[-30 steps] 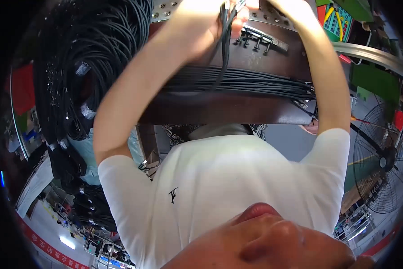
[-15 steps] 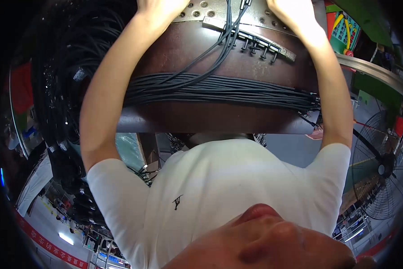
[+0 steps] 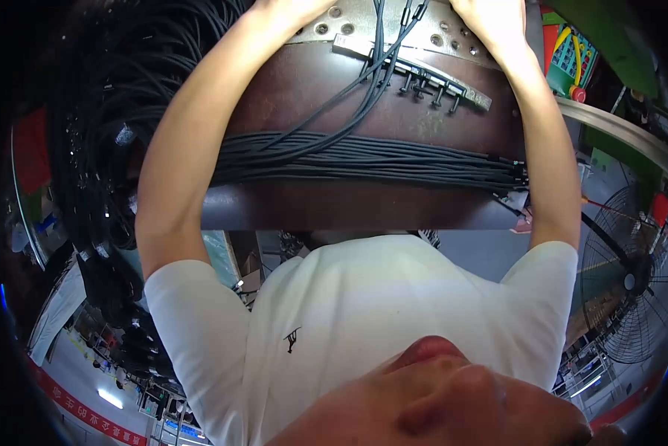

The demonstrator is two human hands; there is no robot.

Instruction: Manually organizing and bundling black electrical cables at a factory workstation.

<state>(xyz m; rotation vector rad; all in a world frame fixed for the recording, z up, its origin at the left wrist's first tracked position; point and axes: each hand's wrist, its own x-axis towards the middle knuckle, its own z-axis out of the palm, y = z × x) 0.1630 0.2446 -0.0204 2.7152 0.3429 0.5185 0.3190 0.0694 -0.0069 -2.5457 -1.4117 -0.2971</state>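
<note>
Both arms reached up to the top edge of the view, where the left hand (image 3: 293,7) and right hand (image 3: 490,18) lay on a perforated metal plate (image 3: 356,22) at the brown table (image 3: 312,89). Thin black cables (image 3: 371,82) ran down into a thick cable bundle (image 3: 364,160) lying across the table. A large fan (image 3: 635,286) stood to the right.
</note>
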